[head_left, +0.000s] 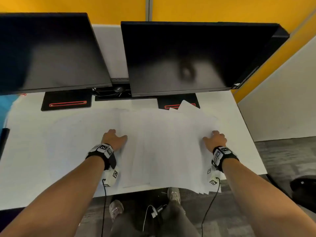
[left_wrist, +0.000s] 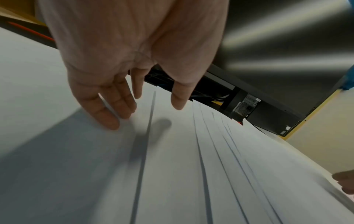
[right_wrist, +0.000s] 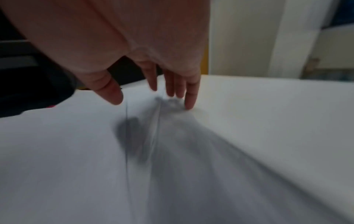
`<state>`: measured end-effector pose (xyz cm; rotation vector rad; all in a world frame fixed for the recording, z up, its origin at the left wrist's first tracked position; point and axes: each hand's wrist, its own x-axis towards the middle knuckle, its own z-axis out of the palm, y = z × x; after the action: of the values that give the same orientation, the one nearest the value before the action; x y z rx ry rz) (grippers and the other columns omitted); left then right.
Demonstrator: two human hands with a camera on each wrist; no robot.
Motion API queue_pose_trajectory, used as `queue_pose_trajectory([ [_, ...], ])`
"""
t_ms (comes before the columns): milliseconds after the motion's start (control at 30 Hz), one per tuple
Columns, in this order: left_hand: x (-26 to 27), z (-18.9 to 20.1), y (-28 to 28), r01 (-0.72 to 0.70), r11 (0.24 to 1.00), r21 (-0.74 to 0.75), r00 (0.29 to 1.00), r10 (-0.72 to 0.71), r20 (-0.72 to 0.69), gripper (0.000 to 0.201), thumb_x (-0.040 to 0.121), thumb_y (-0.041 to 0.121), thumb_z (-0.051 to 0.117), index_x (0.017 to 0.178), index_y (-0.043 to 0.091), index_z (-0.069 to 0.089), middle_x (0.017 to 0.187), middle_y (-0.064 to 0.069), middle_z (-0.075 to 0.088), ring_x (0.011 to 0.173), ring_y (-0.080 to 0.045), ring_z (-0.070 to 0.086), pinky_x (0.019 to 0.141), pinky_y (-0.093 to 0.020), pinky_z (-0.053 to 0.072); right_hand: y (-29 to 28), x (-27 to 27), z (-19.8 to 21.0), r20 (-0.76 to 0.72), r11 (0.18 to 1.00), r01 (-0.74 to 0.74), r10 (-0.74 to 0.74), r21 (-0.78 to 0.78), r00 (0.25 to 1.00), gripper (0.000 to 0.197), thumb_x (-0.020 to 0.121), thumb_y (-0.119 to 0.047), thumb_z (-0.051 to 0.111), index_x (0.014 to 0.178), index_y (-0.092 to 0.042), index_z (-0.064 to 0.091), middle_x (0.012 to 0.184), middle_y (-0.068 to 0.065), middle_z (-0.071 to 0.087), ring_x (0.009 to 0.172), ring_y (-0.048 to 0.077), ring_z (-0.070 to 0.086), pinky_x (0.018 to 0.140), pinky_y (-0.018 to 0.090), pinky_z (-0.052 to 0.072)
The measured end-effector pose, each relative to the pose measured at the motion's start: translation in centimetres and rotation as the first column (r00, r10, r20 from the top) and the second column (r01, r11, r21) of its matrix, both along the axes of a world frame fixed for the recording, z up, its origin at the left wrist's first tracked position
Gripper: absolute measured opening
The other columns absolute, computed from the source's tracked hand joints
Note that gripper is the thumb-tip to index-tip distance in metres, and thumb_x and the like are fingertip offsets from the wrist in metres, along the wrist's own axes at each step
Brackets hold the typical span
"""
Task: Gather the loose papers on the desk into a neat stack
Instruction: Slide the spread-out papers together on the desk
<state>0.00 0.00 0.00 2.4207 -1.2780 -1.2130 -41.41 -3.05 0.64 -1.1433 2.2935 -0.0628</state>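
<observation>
Several white papers (head_left: 164,147) lie fanned and overlapping across the white desk (head_left: 27,151), their staggered edges plain in the left wrist view (left_wrist: 220,151). Some sheets hang over the desk's front edge at the right (head_left: 203,189). My left hand (head_left: 114,138) rests on the left side of the spread, its straight fingers (left_wrist: 107,115) touching the paper. On the right side my right hand (head_left: 215,139) lies with its straight fingertips (right_wrist: 188,103) down on the sheets (right_wrist: 95,151). Neither hand holds anything.
Two dark monitors (head_left: 51,52) (head_left: 188,57) stand at the back of the desk on black bases (head_left: 66,101). A paper corner overlaps the right base (head_left: 177,104). Cables sit between the monitors (head_left: 112,93). Yellow partitions (head_left: 222,9) enclose the desk. The desk's right edge (head_left: 251,134) is close to my right hand.
</observation>
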Motion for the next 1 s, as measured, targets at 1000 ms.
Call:
queue_pose_trajectory([
  [1000,-4.1,-1.6,-2.3,-0.042,0.996,-0.081,0.998,0.046,0.041,0.036,0.103,0.029,0.040,0.108,-0.002,0.058,0.121,-0.023,0.061,0.103,-0.033,0.057,0.084,-0.032,0.041,-3.3,8.0,-3.2,0.231,0.995,-0.095,0.096,-0.017,0.968,0.060,0.099,-0.027,0.045,0.152,-0.016,0.021,0.146,0.019,0.028,0.133,0.040,0.035,0.109,0.048,0.034],
])
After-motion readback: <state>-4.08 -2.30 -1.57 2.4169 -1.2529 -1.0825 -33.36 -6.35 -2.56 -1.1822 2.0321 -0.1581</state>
